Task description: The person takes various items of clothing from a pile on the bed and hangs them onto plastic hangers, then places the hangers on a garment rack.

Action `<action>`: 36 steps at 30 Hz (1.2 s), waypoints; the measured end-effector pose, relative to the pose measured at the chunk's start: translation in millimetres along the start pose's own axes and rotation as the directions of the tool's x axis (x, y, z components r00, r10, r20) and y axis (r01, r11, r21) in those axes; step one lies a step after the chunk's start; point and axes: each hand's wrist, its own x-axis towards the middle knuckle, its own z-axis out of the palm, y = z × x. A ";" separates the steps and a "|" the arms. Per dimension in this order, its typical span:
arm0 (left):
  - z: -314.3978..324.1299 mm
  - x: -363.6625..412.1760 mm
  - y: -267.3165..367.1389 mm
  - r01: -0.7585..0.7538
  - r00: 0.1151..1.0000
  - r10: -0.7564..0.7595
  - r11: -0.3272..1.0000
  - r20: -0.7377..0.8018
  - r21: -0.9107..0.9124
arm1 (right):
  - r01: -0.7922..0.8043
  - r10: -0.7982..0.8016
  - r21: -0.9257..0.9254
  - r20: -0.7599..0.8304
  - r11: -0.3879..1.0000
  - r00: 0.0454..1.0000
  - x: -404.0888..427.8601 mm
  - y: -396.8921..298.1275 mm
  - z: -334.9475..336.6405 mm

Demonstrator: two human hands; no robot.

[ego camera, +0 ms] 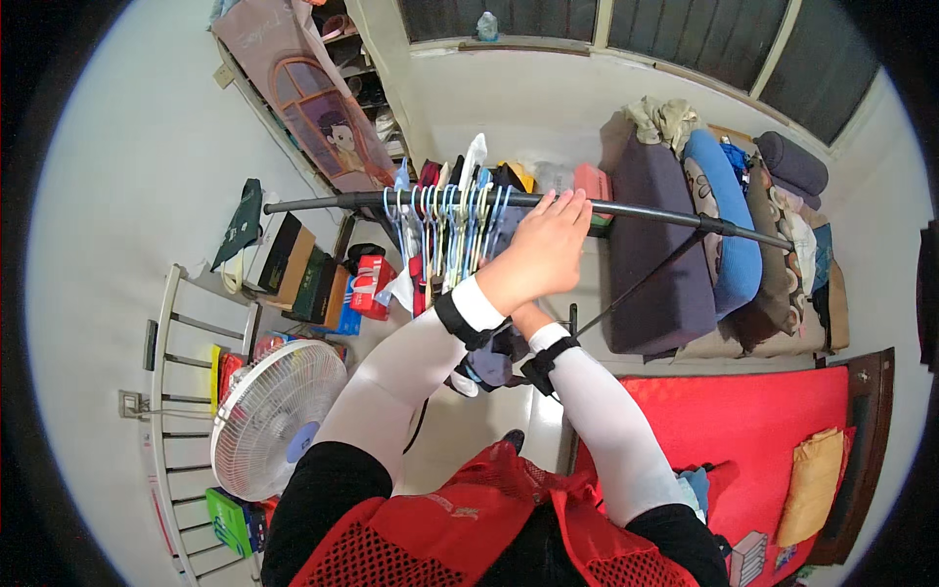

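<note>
My left hand reaches across to the right, its extended fingers lying over the dark metal clothes rail. Whether it grips the rail is unclear, as its thumb and palm are out of sight. Beneath my left wrist crosses my right hand, mostly covered; a fingertip seems to show by the hangers. Several blue and pale clothes hangers hang bunched on the rail, left of my left hand. Garments hang below them, partly behind my forearms.
A white electric fan stands at left beside a metal bed-frame panel. Boxes and a red bag sit behind it. To the right are a purple sofa cushion, a blue cushion and a red-covered bed.
</note>
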 end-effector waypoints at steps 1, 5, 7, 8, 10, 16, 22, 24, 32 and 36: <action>0.6 1.7 0.5 0.000 1.000 0.000 1.000 0.006 -0.002 | 0.000 0.000 0.002 0.006 1.000 1.000 2.1 -1.8 0.6; 3.0 -4.0 -4.7 0.031 1.000 -0.031 0.997 -0.003 -0.068 | 0.006 -0.006 0.007 0.039 1.000 0.999 0.8 -14.4 -3.2; -0.6 -5.4 -4.0 0.032 0.999 -0.030 0.997 0.026 -0.068 | 0.005 -0.006 0.004 0.052 1.000 0.999 -7.4 -22.2 -7.1; -1.9 -6.6 -3.6 0.040 0.998 -0.036 0.997 0.058 -0.063 | 0.002 -0.002 0.000 0.052 1.000 0.999 -14.3 -25.6 -8.5; -3.6 -6.4 -3.0 0.026 0.997 -0.021 0.997 0.068 -0.067 | 0.001 0.000 -0.021 0.047 1.000 0.999 -29.8 -30.3 -11.7; -1.1 -4.0 -13.8 0.042 0.995 -0.040 0.999 0.089 -0.022 | 0.071 -0.085 -0.133 -0.103 0.989 0.991 -79.8 -66.9 -33.9; -1.8 -4.4 -6.2 0.070 0.992 -0.070 0.998 0.103 -0.004 | -0.128 0.046 -0.526 -0.166 0.841 0.985 -181.7 -121.5 -90.2; 5.3 -3.7 3.7 0.087 0.992 -0.089 0.996 0.092 0.023 | -0.216 0.088 -0.605 -0.234 0.767 0.968 -231.1 -134.0 -107.5; 71.2 -29.4 137.8 -0.230 0.957 0.267 0.937 0.114 -0.264 | -0.630 0.157 -0.482 -0.705 0.609 0.691 -492.4 -141.4 -143.6; 139.4 -61.7 253.1 -0.323 0.837 0.492 0.798 0.239 -0.510 | -0.819 0.273 -0.161 -0.893 0.551 0.359 -636.3 -157.7 -97.0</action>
